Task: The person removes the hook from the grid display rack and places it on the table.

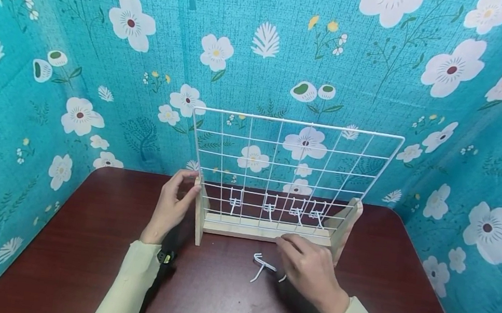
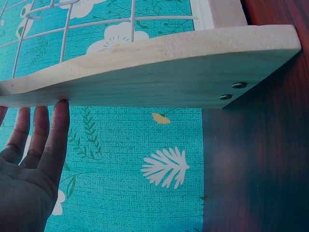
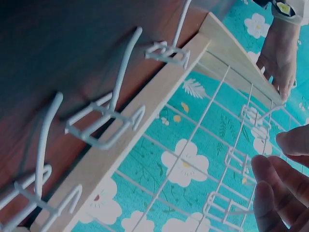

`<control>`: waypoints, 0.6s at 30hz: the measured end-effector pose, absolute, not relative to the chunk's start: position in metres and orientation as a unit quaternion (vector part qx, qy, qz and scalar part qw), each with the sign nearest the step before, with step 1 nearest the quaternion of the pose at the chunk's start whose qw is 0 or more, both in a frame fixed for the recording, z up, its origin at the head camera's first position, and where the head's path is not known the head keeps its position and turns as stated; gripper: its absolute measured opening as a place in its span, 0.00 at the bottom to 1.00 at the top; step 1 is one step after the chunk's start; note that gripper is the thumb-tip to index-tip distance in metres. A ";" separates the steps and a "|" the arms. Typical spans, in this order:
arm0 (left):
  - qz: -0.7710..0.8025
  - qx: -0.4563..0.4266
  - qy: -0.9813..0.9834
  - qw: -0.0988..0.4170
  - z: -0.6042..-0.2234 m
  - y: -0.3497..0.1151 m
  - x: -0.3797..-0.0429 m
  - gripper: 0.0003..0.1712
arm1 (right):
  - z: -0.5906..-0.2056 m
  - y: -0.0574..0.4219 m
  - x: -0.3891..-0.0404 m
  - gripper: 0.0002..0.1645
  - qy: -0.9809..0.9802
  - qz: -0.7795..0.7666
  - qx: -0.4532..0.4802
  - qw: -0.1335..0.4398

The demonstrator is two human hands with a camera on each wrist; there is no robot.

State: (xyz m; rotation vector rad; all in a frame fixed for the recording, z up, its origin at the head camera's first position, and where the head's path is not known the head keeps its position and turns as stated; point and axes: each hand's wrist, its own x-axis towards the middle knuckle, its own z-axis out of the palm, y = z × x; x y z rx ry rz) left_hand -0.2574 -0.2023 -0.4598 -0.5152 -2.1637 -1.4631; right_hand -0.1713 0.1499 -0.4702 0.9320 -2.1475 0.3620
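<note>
A white wire grid rack (image 1: 278, 164) stands upright on the table between two wooden side panels. My left hand (image 1: 172, 199) holds its left panel (image 2: 145, 79) near the top; in the left wrist view the fingertips touch the outer face. Several white hooks (image 1: 269, 208) hang on a lower wire of the grid. Bent over the table in front of the wooden base bar (image 1: 242, 228) is my right hand (image 1: 308, 268), its thumb and fingertips apart with nothing between them. Loose white hooks (image 3: 104, 118) lie near it, one partly hidden under the hand in the head view.
The dark red-brown table (image 1: 94, 242) extends to both sides of the rack. A teal flowered curtain (image 1: 261, 74) encloses the back and sides. The rack's right wooden panel (image 1: 348, 226) stands beyond my right hand. A dark watch (image 1: 166, 257) is on my left wrist.
</note>
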 end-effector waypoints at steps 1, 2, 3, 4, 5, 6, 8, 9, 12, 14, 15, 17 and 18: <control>-0.533 -0.190 -0.789 0.240 -0.460 -0.203 -0.258 0.18 | -0.469 0.151 -0.172 0.22 -0.837 0.145 0.363 0.383; -0.533 -0.191 -0.788 0.242 -0.460 -0.203 -0.258 0.18 | -0.468 0.152 -0.173 0.22 -0.834 0.148 0.362 0.389; -0.533 -0.191 -0.788 0.243 -0.460 -0.203 -0.258 0.18 | -0.466 0.153 -0.173 0.22 -0.830 0.152 0.362 0.397; -0.532 -0.192 -0.788 0.245 -0.459 -0.203 -0.258 0.18 | -0.465 0.153 -0.174 0.21 -0.826 0.155 0.362 0.404; -0.533 -0.192 -0.787 0.245 -0.459 -0.203 -0.258 0.18 | -0.464 0.154 -0.175 0.21 -0.823 0.157 0.362 0.409; -0.533 -0.191 -0.788 0.245 -0.459 -0.203 -0.258 0.18 | -0.462 0.155 -0.175 0.20 -0.821 0.158 0.361 0.412; -0.533 -0.190 -0.788 0.243 -0.459 -0.203 -0.258 0.18 | -0.460 0.157 -0.175 0.20 -0.820 0.160 0.360 0.415; -0.533 -0.189 -0.788 0.241 -0.459 -0.203 -0.258 0.18 | -0.459 0.157 -0.175 0.21 -0.820 0.160 0.358 0.416; -0.532 -0.187 -0.791 0.238 -0.460 -0.203 -0.258 0.18 | -0.457 0.160 -0.175 0.21 -0.823 0.159 0.352 0.416; -0.531 -0.186 -0.792 0.237 -0.460 -0.203 -0.258 0.18 | -0.456 0.162 -0.175 0.21 -0.825 0.157 0.348 0.417; -0.531 -0.186 -0.792 0.237 -0.460 -0.203 -0.258 0.18 | -0.455 0.163 -0.174 0.21 -0.825 0.156 0.347 0.418; -0.531 -0.186 -0.792 0.238 -0.459 -0.202 -0.258 0.18 | -0.454 0.165 -0.174 0.21 -0.826 0.157 0.343 0.419; -0.531 -0.186 -0.791 0.238 -0.460 -0.202 -0.258 0.18 | -0.453 0.167 -0.174 0.21 -0.827 0.157 0.341 0.419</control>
